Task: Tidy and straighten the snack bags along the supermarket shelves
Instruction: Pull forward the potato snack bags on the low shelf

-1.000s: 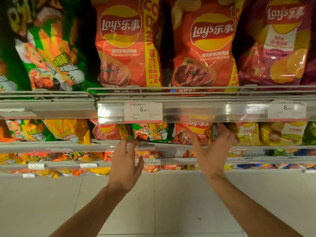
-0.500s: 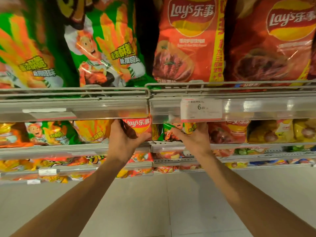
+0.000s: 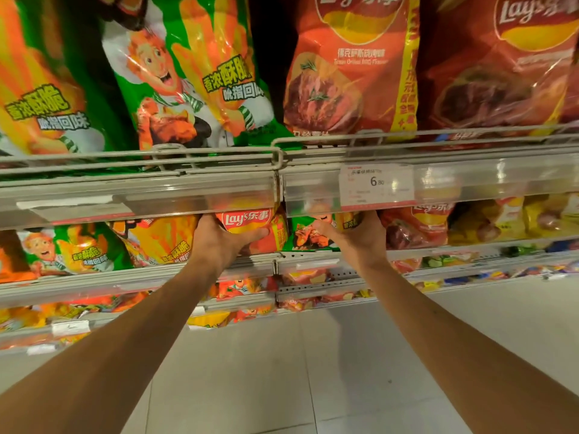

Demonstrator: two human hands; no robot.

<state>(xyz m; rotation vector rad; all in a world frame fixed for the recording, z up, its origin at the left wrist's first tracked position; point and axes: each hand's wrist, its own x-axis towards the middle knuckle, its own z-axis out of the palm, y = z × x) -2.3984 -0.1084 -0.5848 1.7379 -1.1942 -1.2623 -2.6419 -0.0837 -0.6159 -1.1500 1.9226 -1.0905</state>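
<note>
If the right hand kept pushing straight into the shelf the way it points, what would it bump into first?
The right hand already grips the small green snack bag on the second shelf, so that bag comes first. Whatever stands behind it is hidden under the clear plastic price rail; probably more bags.

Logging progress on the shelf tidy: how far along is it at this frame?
Done: the top-shelf green bags and orange Lay's bags stand upright, faces out. In hand: the left hand grips a small orange Lay's bag and the right hand holds a small green bag on the second shelf. Left: the lower shelves look jumbled, though they are too small to judge well.
</note>
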